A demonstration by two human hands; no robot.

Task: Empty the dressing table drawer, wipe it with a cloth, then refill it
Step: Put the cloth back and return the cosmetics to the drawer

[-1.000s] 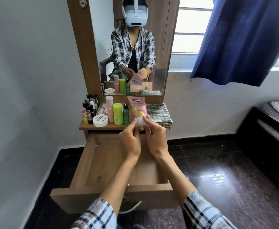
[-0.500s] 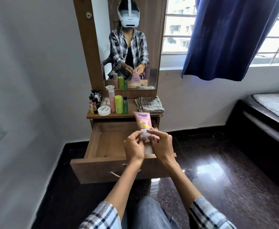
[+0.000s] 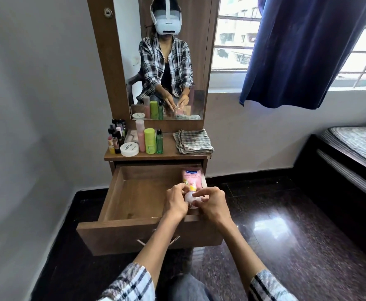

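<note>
The wooden drawer (image 3: 134, 216) of the dressing table stands pulled out, its inside bare apart from the right side. A pink tube (image 3: 191, 178) with a white cap lies over the drawer's right part, cap toward me. My left hand (image 3: 175, 202) and my right hand (image 3: 212, 203) both pinch the tube at its cap end. A folded checked cloth (image 3: 193, 141) lies on the tabletop's right side. Several bottles and a white jar (image 3: 129, 149) stand on the tabletop's left: a pink bottle (image 3: 140, 135), a lime tube (image 3: 150, 141), a green bottle (image 3: 159, 141).
A mirror (image 3: 167, 61) rises behind the tabletop. Grey wall runs on the left. A blue curtain (image 3: 303, 51) hangs at the window on the right. A dark bed frame with a striped mattress (image 3: 360, 142) stands at the far right. Dark glossy floor lies around the drawer.
Both hands have carried the pink tube from the tabletop down to the right side of the open drawer. The view has pulled back from the table.
</note>
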